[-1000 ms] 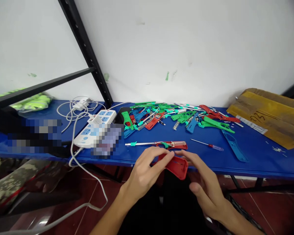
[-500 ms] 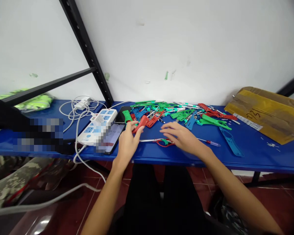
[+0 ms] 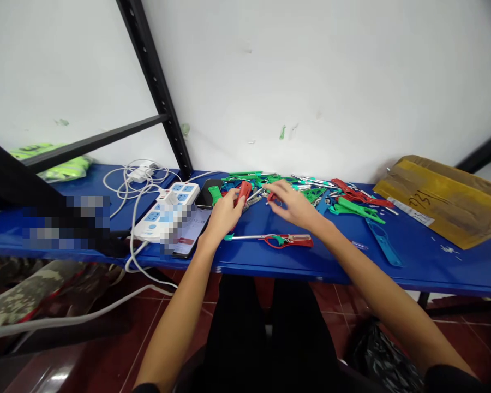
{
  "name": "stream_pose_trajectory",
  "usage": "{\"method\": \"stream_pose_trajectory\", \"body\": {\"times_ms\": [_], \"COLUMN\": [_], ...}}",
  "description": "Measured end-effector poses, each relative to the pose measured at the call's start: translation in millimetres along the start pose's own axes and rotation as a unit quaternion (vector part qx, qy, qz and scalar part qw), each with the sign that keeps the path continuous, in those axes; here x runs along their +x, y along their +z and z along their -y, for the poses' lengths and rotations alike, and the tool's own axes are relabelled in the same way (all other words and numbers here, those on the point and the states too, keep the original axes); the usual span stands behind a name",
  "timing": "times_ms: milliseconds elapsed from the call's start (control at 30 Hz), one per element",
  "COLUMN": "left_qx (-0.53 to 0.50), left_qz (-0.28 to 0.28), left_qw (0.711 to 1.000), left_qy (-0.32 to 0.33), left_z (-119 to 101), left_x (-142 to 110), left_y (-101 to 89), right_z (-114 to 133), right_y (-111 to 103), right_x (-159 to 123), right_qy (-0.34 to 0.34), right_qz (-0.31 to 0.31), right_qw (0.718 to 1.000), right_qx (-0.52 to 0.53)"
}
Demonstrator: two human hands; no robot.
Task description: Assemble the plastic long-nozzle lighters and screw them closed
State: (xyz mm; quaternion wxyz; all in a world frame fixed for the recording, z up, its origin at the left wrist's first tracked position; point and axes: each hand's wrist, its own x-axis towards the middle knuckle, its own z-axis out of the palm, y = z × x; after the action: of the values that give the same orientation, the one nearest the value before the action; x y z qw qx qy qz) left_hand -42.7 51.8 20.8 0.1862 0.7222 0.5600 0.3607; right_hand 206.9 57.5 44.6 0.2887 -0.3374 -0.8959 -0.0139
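Observation:
My left hand (image 3: 226,210) is closed around a red lighter handle piece (image 3: 244,191), held upright at the left of the pile. My right hand (image 3: 291,204) reaches into the pile, its thumb and fingers curled about a red lighter part (image 3: 272,197), mostly hidden by the fingers. In front of both hands lies an opened red stick lighter (image 3: 290,240) with a long metal tube, a green trigger and its inside showing. Behind them spreads a pile of green, blue and red lighter parts (image 3: 346,204) with metal tubes.
A white power strip (image 3: 157,218) with cables and a phone (image 3: 190,232) stand to the left. A blue handle shell (image 3: 384,243) and a small clear purple piece (image 3: 359,246) lie at right. A taped cardboard box (image 3: 445,199) leans at far right. A black shelf post (image 3: 157,87) rises at left.
My right hand has moved forward and left from above the opened lighter to the pile, uncovering that lighter. My left hand, still holding the red handle piece, has shifted slightly forward and right.

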Motion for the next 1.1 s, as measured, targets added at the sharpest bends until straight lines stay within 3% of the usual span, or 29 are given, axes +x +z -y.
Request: {"method": "stream_pose_trajectory", "body": {"times_ms": [100,200,333,433,567,733,900,1000,1100], "left_qx": [0.001,0.028,0.076,0.099,0.112,0.146,0.184,0.196,0.201], "left_qz": [0.031,0.067,0.111,0.151,0.193,0.183,0.162,0.152,0.143], "left_qw": [0.999,0.997,0.989,0.979,0.965,0.961,0.957,0.955,0.952], "left_qy": [0.007,0.025,0.059,0.093,0.134,0.149,0.153,0.164,0.181], "left_z": [-3,-7,-12,-13,-13,-8,-2,-2,-3], "left_x": [5,12,23,35,48,47,41,41,41], "left_y": [5.5,11.6,18.5,22.7,31.3,43.5,46.9,45.9,44.7], "right_z": [2,2,-7,-11,-4,-10,-65,-108,-142], "right_y": [-25,-37,-44,-50,-55,-52,-75,-99,-111], "right_x": [-31,-69,-133,-177,-206,-214,-200,-169,-136], "right_qy": [0.081,0.153,0.224,0.237,0.176,0.184,0.236,0.363,0.411], "right_qz": [-0.176,-0.237,-0.289,-0.315,-0.268,-0.246,-0.114,-0.008,0.053], "right_qw": [0.97,0.937,0.918,0.918,0.94,0.94,0.94,0.893,0.868], "right_qx": [0.149,0.207,0.151,0.035,-0.114,-0.151,-0.219,-0.264,-0.275]}}
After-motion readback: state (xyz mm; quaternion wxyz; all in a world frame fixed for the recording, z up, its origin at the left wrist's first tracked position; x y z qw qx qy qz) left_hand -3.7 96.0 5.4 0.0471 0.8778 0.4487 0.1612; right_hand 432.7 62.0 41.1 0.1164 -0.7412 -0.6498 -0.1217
